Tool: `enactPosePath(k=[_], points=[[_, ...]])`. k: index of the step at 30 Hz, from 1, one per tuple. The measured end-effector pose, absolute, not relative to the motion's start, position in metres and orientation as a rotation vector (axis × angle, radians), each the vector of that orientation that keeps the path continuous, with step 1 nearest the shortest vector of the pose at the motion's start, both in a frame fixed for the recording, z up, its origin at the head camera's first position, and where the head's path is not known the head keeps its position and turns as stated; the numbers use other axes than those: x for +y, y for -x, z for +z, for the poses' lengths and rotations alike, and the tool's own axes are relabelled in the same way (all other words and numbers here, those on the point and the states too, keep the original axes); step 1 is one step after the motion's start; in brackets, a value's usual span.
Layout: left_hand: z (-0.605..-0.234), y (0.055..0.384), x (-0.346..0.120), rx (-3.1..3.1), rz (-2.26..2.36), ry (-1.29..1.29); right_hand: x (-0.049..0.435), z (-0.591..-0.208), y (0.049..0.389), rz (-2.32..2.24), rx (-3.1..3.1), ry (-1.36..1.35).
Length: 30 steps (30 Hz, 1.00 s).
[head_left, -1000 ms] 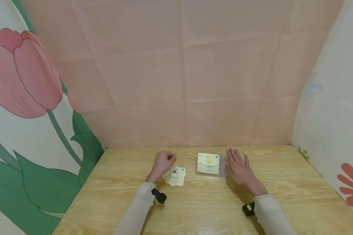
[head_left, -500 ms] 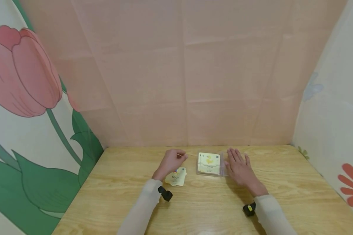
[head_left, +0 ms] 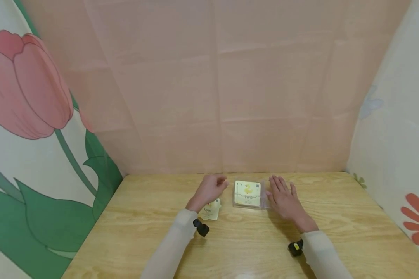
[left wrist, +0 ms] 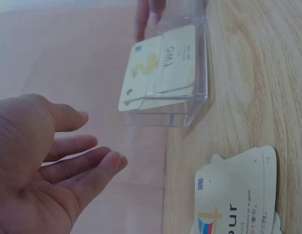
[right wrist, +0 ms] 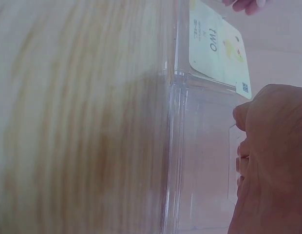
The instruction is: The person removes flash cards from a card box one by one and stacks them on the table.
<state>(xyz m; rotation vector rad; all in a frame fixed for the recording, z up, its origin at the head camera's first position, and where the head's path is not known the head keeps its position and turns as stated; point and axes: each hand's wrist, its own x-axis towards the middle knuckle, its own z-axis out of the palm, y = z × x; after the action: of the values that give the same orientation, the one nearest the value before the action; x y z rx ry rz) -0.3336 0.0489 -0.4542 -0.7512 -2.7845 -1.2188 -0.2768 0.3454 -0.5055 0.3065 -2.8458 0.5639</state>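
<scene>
A clear plastic box (left wrist: 201, 87) stands on the table with cards in it, the top one a "two" card (head_left: 248, 190) with a yellow duck. My left hand (head_left: 211, 188) hovers just left of the box. In the left wrist view its fingers are loosely bent, thumb apart, with nothing between them. Nearer to me, partly hidden under that hand, lies a loose pile of cards topped by a "four" card (head_left: 209, 212). With fingers straight, my right hand (head_left: 287, 201) rests at the clear lid (right wrist: 204, 161), which lies unfolded to the right of the box.
The wood-grain table (head_left: 237, 248) ends at a pink sheet (head_left: 216, 97) hung behind it. A wall with a tulip picture (head_left: 38, 85) rises on the left, and a flowered wall (head_left: 398, 128) on the right. Each wrist wears a small black camera (head_left: 201, 228).
My left hand has moved right, from above the "four" pile toward the box, and its fingers have loosened somewhat. The right hand, the box and the card pile stay in place.
</scene>
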Motion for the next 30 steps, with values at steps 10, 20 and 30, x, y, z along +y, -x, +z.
enactPosePath(k=[10,20,30], points=[[-0.448,0.334,0.066,-2.853,-1.008,0.825,0.346,-0.501,0.276,0.523,-2.889,-0.289],[-0.450,0.335,0.080,-2.850,-0.906,0.856,0.347,-0.505,0.275,0.560,-2.841,-0.317],[-0.454,0.331,0.095,-2.807,-0.631,0.990,0.345,-0.503,0.272,0.551,-2.845,-0.297]])
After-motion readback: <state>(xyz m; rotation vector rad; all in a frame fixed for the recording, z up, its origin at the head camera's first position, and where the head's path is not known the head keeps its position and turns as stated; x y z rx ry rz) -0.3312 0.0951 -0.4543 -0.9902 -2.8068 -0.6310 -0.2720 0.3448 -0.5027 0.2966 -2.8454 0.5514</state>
